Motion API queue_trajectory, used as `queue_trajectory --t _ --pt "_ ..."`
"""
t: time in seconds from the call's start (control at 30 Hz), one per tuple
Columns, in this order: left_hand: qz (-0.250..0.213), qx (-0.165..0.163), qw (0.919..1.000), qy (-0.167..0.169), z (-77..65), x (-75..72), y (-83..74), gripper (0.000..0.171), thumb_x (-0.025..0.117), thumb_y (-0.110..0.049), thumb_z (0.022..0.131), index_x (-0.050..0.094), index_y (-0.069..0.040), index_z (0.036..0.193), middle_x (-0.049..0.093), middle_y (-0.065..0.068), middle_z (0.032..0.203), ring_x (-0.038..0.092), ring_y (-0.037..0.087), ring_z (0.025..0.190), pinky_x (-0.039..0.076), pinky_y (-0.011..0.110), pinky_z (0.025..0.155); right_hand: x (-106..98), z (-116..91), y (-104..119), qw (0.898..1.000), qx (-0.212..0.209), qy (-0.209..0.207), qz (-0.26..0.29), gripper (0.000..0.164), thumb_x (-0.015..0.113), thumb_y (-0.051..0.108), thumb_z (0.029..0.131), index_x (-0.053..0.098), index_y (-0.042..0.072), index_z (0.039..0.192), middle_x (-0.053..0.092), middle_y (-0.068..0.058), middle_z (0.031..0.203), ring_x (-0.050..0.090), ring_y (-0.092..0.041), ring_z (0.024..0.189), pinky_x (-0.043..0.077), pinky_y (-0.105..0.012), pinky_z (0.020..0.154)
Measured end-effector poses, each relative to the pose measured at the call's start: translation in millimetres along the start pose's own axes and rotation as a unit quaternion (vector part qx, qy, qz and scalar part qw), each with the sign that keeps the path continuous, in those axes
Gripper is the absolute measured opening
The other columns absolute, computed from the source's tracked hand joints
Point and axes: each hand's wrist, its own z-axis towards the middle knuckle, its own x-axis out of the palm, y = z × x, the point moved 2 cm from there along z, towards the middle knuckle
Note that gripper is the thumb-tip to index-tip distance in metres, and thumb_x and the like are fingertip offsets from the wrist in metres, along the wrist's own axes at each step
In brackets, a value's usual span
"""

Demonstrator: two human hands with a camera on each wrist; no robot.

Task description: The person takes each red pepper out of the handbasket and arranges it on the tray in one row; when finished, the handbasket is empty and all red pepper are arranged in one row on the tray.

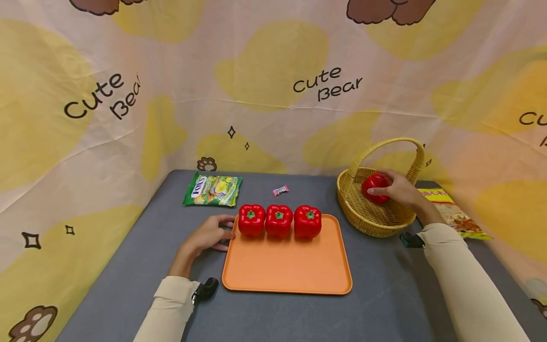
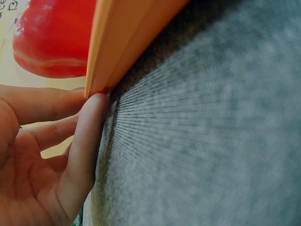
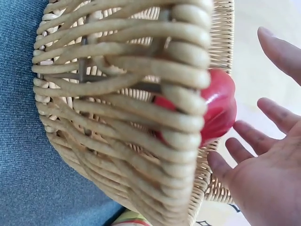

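My left hand [image 1: 212,232] is at the left edge of an orange tray [image 1: 286,270]. In the left wrist view, the thumb and a finger [image 2: 47,103] pinch the tray's rim [image 2: 106,52]. Three red bell peppers with green stems, left [image 1: 252,223], middle [image 1: 279,225] and right [image 1: 307,225], stand in a row along the tray's far side. On the right, my right hand [image 1: 399,189] reaches into a wicker basket [image 1: 363,218] beside another red bell pepper [image 1: 372,183]. The right wrist view shows spread fingers [image 3: 251,136] close to this pepper [image 3: 221,106], not curled round it.
A green FOX'S packet [image 1: 215,190] lies at the back left, and a small pink wrapped sweet [image 1: 280,191] behind the tray. The basket's tall handle [image 1: 386,142] arches over its opening. A yellow and red food packet [image 1: 453,211] lies right of the basket. A printed cloth [image 1: 265,104] hangs behind.
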Motion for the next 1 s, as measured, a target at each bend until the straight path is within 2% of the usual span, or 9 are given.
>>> queue_trajectory --t 0.27,0.4,0.6,0.8,1.0 --pt "0.001 0.002 1.0 -0.002 0.5 0.1 0.6 0.057 0.065 -0.007 0.097 0.05 0.002 0.152 0.06 0.022 0.138 0.07 0.025 0.103 0.067 0.04 0.073 0 1 -2 1.0 -0.001 0.014 0.007 0.089 0.07 0.024 0.1 0.018 -0.005 0.166 0.032 -0.037 0.161 0.037 -0.055 0.145 0.043 -0.065 0.116" --pt "0.002 0.002 1.0 -0.003 0.3 -0.4 0.5 0.057 0.065 -0.007 0.097 0.051 0.002 0.152 0.06 0.021 0.137 0.07 0.024 0.102 0.067 0.039 0.073 4 2 -1 1.0 -0.015 0.018 0.008 0.087 0.072 0.02 0.098 0.022 -0.006 0.164 0.039 -0.036 0.156 0.041 -0.055 0.142 0.047 -0.063 0.112" --pt "-0.001 0.001 1.0 -0.001 0.5 0.1 0.5 0.057 0.064 -0.006 0.097 0.05 0.002 0.152 0.06 0.022 0.138 0.07 0.025 0.104 0.067 0.04 0.073 13 4 0 0.999 -0.014 0.042 0.012 0.087 0.074 0.02 0.097 0.025 -0.004 0.164 0.037 -0.035 0.158 0.044 -0.053 0.14 0.049 -0.061 0.112" --pt "-0.002 0.001 1.0 0.0 -0.3 0.3 -0.2 0.058 0.064 -0.006 0.097 0.05 0.002 0.152 0.06 0.022 0.139 0.07 0.025 0.104 0.067 0.041 0.074 17 3 0 0.999 -0.007 0.043 -0.026 0.083 0.079 0.026 0.094 0.036 -0.004 0.158 0.045 -0.033 0.149 0.053 -0.048 0.129 0.055 -0.057 0.105" --pt "-0.002 0.0 1.0 -0.002 -0.2 -0.2 -0.7 0.058 0.064 -0.006 0.096 0.05 0.003 0.152 0.059 0.022 0.139 0.069 0.025 0.104 0.067 0.04 0.074 19 5 -3 0.998 -0.005 0.019 -0.065 0.083 0.083 0.029 0.091 0.037 -0.007 0.15 0.046 -0.034 0.143 0.051 -0.05 0.127 0.053 -0.062 0.105"
